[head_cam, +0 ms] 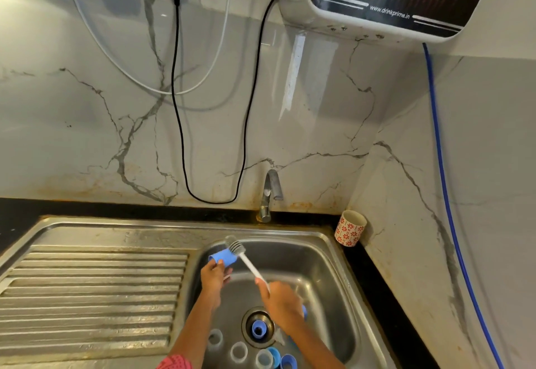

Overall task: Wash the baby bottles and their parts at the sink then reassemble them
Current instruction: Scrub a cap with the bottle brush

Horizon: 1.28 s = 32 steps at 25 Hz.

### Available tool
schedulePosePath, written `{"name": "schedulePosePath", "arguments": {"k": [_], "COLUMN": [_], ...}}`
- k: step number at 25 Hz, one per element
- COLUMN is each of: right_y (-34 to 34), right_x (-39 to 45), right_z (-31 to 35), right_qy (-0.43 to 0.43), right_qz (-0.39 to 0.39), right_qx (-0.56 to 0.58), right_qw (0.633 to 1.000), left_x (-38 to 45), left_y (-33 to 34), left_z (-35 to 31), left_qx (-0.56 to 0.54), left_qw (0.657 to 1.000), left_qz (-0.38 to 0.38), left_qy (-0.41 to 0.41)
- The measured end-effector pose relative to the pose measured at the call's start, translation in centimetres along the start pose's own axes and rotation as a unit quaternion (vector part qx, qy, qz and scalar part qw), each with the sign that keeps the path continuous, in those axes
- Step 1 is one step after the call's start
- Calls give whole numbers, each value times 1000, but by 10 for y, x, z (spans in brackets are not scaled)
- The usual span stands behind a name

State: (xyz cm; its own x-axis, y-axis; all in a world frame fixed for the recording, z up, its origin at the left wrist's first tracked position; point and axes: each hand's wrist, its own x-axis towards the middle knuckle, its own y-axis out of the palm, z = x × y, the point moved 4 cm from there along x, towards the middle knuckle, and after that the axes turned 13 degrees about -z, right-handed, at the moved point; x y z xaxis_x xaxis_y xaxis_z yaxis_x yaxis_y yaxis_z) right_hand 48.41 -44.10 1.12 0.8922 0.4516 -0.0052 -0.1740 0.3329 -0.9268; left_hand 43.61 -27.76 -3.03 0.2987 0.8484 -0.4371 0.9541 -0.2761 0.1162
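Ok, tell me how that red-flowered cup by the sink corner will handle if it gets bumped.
The cup already leans against the wall, so it will probably tip easily. It looks like thin paper, likely light and crushable. Being round, it may roll along the black counter once down.

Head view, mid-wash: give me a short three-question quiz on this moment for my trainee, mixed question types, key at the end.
1. True or false: the left hand holds the blue cap over the sink basin.
2. Multiple choice: what does the right hand grip? A) the tap B) the bottle brush C) the patterned cup
3. Fill in: the blue ring lies on the sink's ____.

Key
1. True. Its fingers wrap the cap.
2. B. The bottle brush has its bristle head against the cap; the tap and patterned cup are untouched.
3. Drain.
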Motion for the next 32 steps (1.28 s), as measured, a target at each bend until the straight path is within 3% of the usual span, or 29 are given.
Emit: {"name": "schedulePosePath", "arguments": {"k": [2, 6, 15, 17, 20, 24, 29, 32], "right_y": [8, 17, 11, 6, 10, 18, 21, 24], "right_x": [-5, 3, 11, 10, -4, -2, -15, -16], "right_z": [9, 11, 9, 6, 11, 8, 26, 27], "right_qy": [-12, 24, 119, 72, 2, 31, 85, 174], "right_qz": [9, 2, -12, -18, 12, 9, 19, 51], "right_qx": [7, 17, 127, 101, 30, 17, 145, 284], "right_qw": [1000, 1000, 985, 992, 999, 999, 986, 942], "left_x": [-11, -20, -20, -9, 0, -6, -23, -27], "left_y": [1, 3, 5, 0, 8, 19, 28, 20], "left_z": [-2, -10, 9, 6, 8, 15, -2, 2], "left_qx": [-39, -79, -211, -224, -227, -215, -259, -281], "left_qw": [997, 990, 946, 941, 932, 929, 931, 924], "left_qz": [32, 58, 18, 7, 48, 100, 60, 45], "left_qy": [-65, -103, -244, -253, -279, -284, -249, -254]}}
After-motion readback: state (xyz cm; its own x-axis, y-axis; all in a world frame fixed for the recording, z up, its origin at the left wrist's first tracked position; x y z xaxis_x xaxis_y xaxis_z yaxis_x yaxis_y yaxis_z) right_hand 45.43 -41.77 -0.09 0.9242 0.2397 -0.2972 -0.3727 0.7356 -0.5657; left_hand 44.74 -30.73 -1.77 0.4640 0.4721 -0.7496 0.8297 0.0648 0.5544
